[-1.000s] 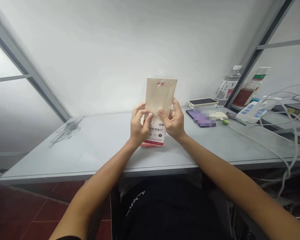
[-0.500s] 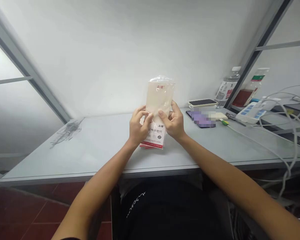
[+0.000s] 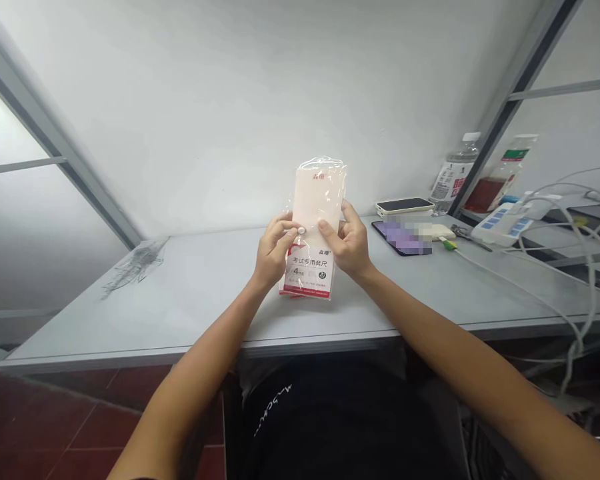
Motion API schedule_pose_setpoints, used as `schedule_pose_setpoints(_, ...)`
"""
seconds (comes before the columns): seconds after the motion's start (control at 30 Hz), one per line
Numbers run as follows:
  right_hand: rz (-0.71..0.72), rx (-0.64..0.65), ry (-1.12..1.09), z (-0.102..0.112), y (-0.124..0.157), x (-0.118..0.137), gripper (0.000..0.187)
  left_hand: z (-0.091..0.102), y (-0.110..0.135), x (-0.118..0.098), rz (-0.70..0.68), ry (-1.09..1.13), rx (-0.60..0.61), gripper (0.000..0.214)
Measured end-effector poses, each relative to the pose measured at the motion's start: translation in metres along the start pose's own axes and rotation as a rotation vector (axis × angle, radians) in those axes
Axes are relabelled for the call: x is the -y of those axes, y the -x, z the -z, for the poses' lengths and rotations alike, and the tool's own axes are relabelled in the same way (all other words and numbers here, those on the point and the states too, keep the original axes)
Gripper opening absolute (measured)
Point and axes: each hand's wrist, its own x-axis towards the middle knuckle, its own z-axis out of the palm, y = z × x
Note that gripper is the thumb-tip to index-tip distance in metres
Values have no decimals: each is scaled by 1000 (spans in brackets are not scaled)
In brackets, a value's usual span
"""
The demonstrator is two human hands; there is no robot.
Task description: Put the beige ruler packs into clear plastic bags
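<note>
Upright above the desk, I hold a ruler set (image 3: 320,200) in a clear plastic pouch, its pale pink-white card printed with red and black characters and a red lower edge. My right hand (image 3: 353,243) grips its right side, thumb across the front and fingers behind. At the left edge, my left hand (image 3: 275,250) is closed on the pouch, with thumb and forefinger together by a small white round button (image 3: 301,231) on the front. Another red edge shows behind the bottom; what it belongs to is mostly hidden.
The grey desk (image 3: 195,293) meets a white wall. To the right are a phone (image 3: 405,205), a purple-screened phone (image 3: 400,239), a power strip (image 3: 503,225), a clear bottle (image 3: 455,173), a bottle of red-brown liquid (image 3: 500,177) and tangled white cables (image 3: 587,267). A drawing-like dark mark (image 3: 135,267) lies left.
The pouch has turned slightly to face me more squarely, and more of its lower print shows. My left hand has shifted slightly left, uncovering the white button.
</note>
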Motion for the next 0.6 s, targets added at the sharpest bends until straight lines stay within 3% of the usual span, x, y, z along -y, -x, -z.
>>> schedule_pose_setpoints(0.37,-11,21,-4,0,0,-2,59,-3,0,1,-12,-100,-9,19)
schedule_pose_setpoints(0.53,-64,55,126,0,-3,-8,36,-6,1,4,-12,-87,-59,21)
schedule_pose_setpoints(0.6,-68,79,183,-1,-2,-9,36,-8,2,4,-9,-110,-68,22)
